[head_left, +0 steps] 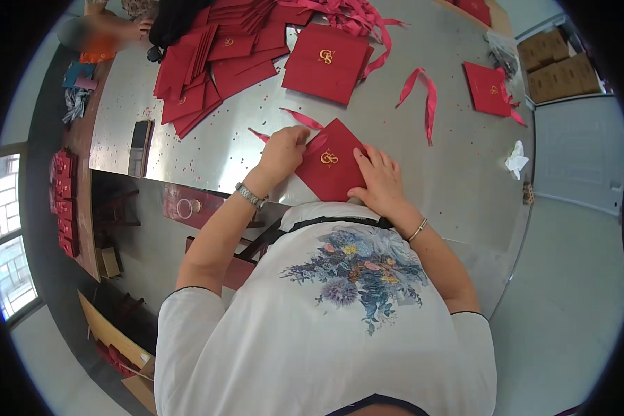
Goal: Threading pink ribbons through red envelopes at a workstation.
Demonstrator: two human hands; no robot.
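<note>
A flat red paper bag with a gold emblem lies turned cornerwise at the table's near edge, right in front of my body. My left hand is at its left side, fingers pinched on a pink ribbon that runs beyond the bag's upper left edge. Part of the ribbon is hidden behind my fingers. My right hand grips the bag's right side, with the thumb near the lower corner and the fingers along the right edge.
Stacked red bags and fanned red bags cover the far table. Loose ribbons pile behind them; one ribbon lies alone. A ribboned bag, crumpled tissue and phone lie around. Another person's hand shows far left.
</note>
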